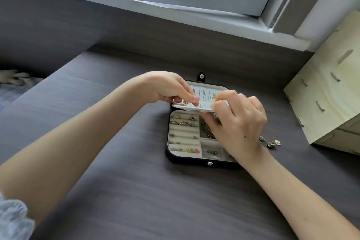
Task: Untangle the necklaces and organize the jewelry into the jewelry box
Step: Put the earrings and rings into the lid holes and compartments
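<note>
Both hands pinched white earring panel (pixel 200 106) above black open jewelry box (pixel 187 161): left hand (pixel 167 87) steadied, right hand (pixel 239 121) seated earring (likely). Next: loose earrings (pixel 269 142) beside right wrist.

Dark grey wood-grain tabletop (pixel 120 191) carries everything, w/ one edge running along the wall under the window sill. Landmark: black jewelry box (pixel 187 160), lying open and flat on the top, approx. mid-surface, front snap facing the person. Right of the box, near but apart from it, a small cluster of loose earrings (pixel 269 142) lies directly on the wood. Further right of the box, beyond the earrings, a pale plywood organizer (pixel 329 91) stands on the top, tilted face w/ slots, by the sill.
</note>
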Demonstrator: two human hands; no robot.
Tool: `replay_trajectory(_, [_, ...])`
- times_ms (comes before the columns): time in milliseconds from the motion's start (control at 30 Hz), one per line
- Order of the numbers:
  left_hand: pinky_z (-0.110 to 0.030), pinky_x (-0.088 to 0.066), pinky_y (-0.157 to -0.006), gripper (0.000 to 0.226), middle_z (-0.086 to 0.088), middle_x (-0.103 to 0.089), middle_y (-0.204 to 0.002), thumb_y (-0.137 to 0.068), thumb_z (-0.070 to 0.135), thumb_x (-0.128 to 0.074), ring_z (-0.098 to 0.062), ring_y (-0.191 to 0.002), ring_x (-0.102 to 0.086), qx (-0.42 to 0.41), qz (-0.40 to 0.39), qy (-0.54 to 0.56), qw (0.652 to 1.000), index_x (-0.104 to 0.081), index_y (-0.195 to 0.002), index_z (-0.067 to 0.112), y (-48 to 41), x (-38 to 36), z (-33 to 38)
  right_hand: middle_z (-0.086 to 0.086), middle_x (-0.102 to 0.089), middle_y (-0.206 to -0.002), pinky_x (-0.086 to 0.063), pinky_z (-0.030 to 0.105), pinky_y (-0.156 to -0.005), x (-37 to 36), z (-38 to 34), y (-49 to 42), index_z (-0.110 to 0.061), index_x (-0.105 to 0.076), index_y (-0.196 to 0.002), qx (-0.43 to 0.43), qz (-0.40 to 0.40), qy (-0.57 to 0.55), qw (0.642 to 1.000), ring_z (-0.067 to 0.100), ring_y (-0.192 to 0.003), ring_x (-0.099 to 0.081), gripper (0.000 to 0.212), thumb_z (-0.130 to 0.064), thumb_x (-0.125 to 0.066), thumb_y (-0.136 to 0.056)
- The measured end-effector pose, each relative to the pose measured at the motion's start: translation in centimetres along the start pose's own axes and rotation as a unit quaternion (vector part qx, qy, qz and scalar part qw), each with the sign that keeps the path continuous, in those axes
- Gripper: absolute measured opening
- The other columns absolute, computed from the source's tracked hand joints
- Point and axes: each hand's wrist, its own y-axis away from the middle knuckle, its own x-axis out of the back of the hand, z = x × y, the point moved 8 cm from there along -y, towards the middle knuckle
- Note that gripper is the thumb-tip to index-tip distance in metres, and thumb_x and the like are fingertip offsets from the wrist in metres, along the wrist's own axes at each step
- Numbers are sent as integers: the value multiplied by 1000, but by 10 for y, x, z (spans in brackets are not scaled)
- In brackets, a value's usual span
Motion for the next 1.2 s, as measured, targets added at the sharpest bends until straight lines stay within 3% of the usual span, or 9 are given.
replay_trajectory(167, [-16, -37, -60, 11, 18, -56, -52, -78, 27, -74, -6, -60, -41, 11, 3, 8, 1000, -72, -69, 20, 2, -1, -1, 5, -64, -74, -22, 30, -54, 0, 1, 0, -11, -48, -64, -4, -2, 6, 1000, 18, -52, -45, 42, -35, -80, -74])
replay_trajectory(467, [-22, -34, -65, 14, 12, -57, -60, -76, 28, -77, -8, -63, -41, 18, 20, 13, 1000, -71, -64, 23, 1, -2, -2, 5, -64, -74, -23, 31, -54, -1, 1, 0, -12, -43, -68, -2, -4, 4, 1000, 18, -53, -48, 42, -33, -80, -75])
replay_trajectory(667, [-22, -37, -64, 12, 9, -59, -70, -74, 33, -77, -9, -66, -43, 20, 33, 11, 999, -72, -67, 24, 1, -1, -2, 5, -64, -73, -26, 32, -51, -2, 1, -2, -8, -51, -59, -7, -13, 14, 1000, 19, -54, -49, 41, -32, -81, -73])
replay_trajectory(900, [-23, -39, -69, 14, 8, -60, -79, -76, 36, -75, -10, -74, -47, -12, 43, -21, 999, -70, -66, 28, 4, -1, 5, 6, -64, -74, -26, 33, -52, -2, 2, -1, -9, -51, -62, -7, -16, 13, 1000, 19, -54, -50, 41, -35, -79, -75])
replay_trajectory(1000, [-18, -39, -69, 11, 15, -63, -83, -76, 37, -75, -2, -81, -54, -37, 65, -66, 995, -70, -69, 30, 7, 2, 15, 6, -64, -74, -27, 32, -52, -2, 2, -1, -8, -51, -62, -7, -16, 15, 1000, 19, -54, -50, 40, -35, -79, -75])
replay_trajectory(1200, [-3, -31, -42, 11, 21, -53, -54, -80, 31, -73, 13, -47, -48, -120, 71, -204, 969, -69, -72, 24, 13, 2, 40, 6, -64, -74, -26, 32, -53, -1, 1, -1, -12, -43, -71, -5, -6, 12, 1000, 17, -56, -48, 42, -38, -75, -78])
